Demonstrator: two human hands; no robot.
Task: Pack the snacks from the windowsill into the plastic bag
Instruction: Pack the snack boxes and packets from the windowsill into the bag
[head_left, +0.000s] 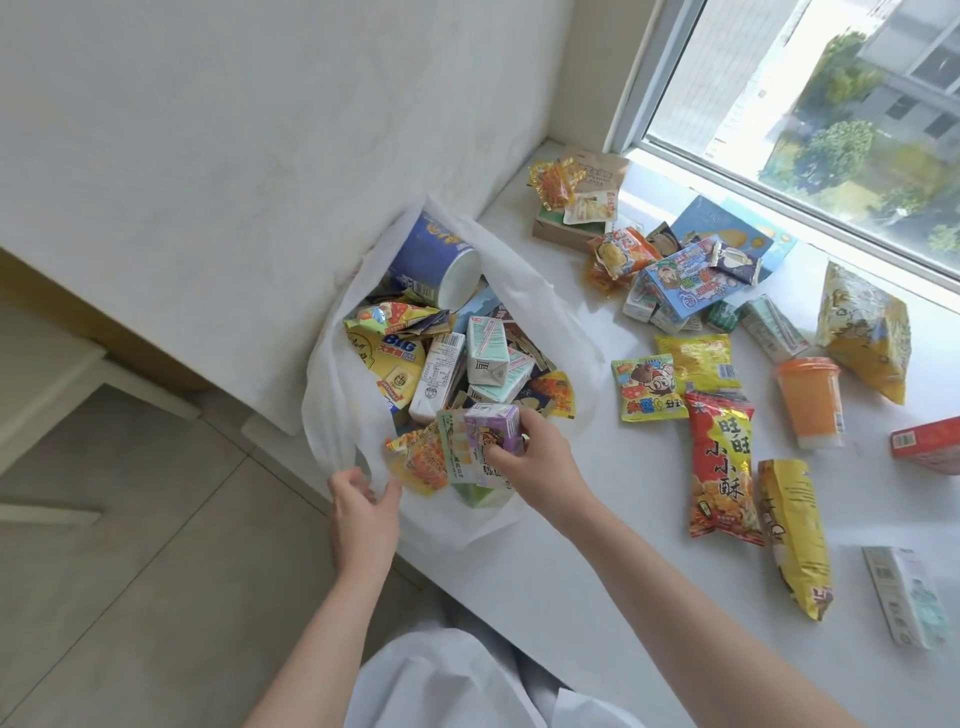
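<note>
Head view: your right hand (540, 462) grips a purple drink carton (493, 428) over the white plastic bag (337, 415) at nine o'clock on the windowsill (597, 545); your left hand (361, 512) pinches its rim.

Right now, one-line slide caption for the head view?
Right hand lowers a purple drink carton into the white plastic bag; left hand grips its rim; snacks remain on the white windowsill.

A white windowsill (597, 545) is covered with scattered snacks: a red packet (722, 467), a yellow bag (795, 535), an orange cup (811, 402), small cartons (774, 327), and an open white plastic bag (561, 332).
</note>
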